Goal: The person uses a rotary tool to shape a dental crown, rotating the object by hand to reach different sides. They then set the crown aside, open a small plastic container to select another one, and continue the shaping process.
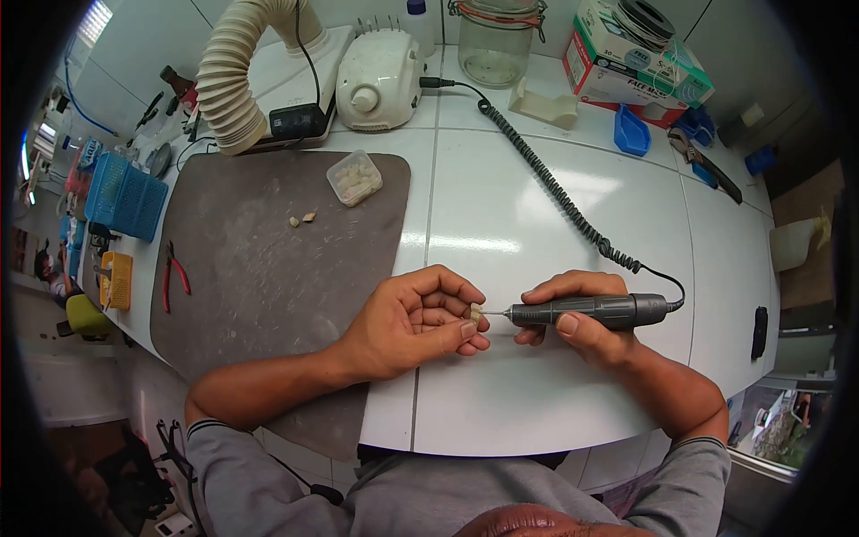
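Note:
My right hand (586,327) grips the dark barrel of a rotary tool handpiece (617,311), which lies level and points left. Its thin metal bit (494,312) reaches a small cream-coloured piece (475,312). Between the thumb and fingertips of my left hand (420,322) this piece is pinched, partly hidden by them. Whether it is stone, bone or a tooth I cannot make out. From the handpiece's rear a coiled black cord (555,183) runs up to a white control unit (380,80).
On the brown mat (268,259) are a clear tub (354,178) of pale pieces, two loose bits (301,219) and red-handled pliers (174,276). Behind stand a ribbed hose (231,80), a glass jar (492,49) and a face mask box (617,63). Baskets (125,195) line the left side.

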Demonstrator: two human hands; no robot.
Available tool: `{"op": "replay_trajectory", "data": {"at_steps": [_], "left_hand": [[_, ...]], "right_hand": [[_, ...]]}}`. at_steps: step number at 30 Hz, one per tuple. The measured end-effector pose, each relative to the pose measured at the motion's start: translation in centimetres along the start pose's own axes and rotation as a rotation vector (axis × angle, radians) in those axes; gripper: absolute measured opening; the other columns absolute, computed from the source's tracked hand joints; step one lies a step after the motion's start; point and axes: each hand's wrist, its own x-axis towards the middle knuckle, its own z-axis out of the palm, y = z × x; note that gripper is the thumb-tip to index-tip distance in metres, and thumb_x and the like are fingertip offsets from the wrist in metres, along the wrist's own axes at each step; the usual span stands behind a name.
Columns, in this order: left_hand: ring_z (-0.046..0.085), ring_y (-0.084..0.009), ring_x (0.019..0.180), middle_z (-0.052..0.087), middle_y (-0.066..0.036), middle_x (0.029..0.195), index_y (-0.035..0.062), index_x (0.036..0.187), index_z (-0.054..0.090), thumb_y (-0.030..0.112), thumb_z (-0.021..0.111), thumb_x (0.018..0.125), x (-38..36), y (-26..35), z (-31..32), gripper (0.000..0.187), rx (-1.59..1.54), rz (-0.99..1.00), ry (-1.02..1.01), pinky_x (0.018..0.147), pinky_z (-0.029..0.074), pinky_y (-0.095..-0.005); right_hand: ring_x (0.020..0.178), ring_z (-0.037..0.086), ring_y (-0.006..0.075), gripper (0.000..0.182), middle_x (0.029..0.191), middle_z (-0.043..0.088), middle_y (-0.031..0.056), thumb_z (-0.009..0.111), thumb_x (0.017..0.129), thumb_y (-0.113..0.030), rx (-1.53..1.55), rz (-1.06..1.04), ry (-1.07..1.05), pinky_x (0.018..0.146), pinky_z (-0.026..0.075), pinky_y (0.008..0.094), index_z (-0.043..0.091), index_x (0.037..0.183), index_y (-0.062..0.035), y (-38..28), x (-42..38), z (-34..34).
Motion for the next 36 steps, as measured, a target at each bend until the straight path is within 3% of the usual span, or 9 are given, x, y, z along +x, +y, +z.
{"op": "replay_trajectory", "data": {"at_steps": [7, 10, 13, 36], "left_hand": [[0.076, -0.0235, 0.103, 0.071, -0.022, 0.113, -0.008, 0.127, 0.054, -0.001, 0.064, 0.101, -0.08, 0.06, 0.05, 0.028, -0.007, -0.014, 0.001, 0.087, 0.066, -0.0294], [0.076, -0.0233, 0.103, 0.071, -0.021, 0.113, -0.0078, 0.126, 0.054, -0.001, 0.065, 0.101, -0.02, 0.01, -0.04, 0.029, -0.002, -0.024, -0.006, 0.087, 0.066, -0.0294], [0.076, -0.0232, 0.103, 0.071, -0.021, 0.113, -0.0077, 0.126, 0.054, 0.0, 0.066, 0.101, -0.06, 0.01, 0.01, 0.029, 0.001, -0.027, -0.008, 0.087, 0.066, -0.0292], [0.075, -0.0214, 0.104, 0.071, -0.018, 0.111, -0.0081, 0.125, 0.055, 0.002, 0.067, 0.101, 0.07, 0.16, -0.31, 0.028, -0.011, -0.045, -0.059, 0.09, 0.065, -0.0287]], "right_hand": [[0.09, 0.079, 0.0335, 0.045, 0.1, 0.074, 0.0285, 0.066, 0.092, -0.021, -0.081, 0.035, 0.043, 0.079, 0.066, 0.0386, 0.064, 0.119, 0.0157, -0.38, 0.13, 0.5], [0.09, 0.08, 0.0264, 0.038, 0.1, 0.077, 0.0227, 0.066, 0.096, -0.016, -0.142, -0.052, -0.012, 0.082, 0.065, 0.0336, 0.065, 0.121, 0.0128, -0.27, 0.26, 0.29], [0.089, 0.08, 0.0253, 0.037, 0.097, 0.078, 0.0215, 0.066, 0.096, -0.016, -0.203, -0.098, -0.029, 0.081, 0.065, 0.0327, 0.067, 0.12, 0.0121, -0.26, 0.51, 0.48], [0.086, 0.08, 0.0251, 0.034, 0.093, 0.079, 0.0201, 0.066, 0.092, -0.013, -0.278, -0.167, -0.024, 0.079, 0.064, 0.0325, 0.07, 0.116, 0.0096, 0.12, 0.6, 0.6]]}}
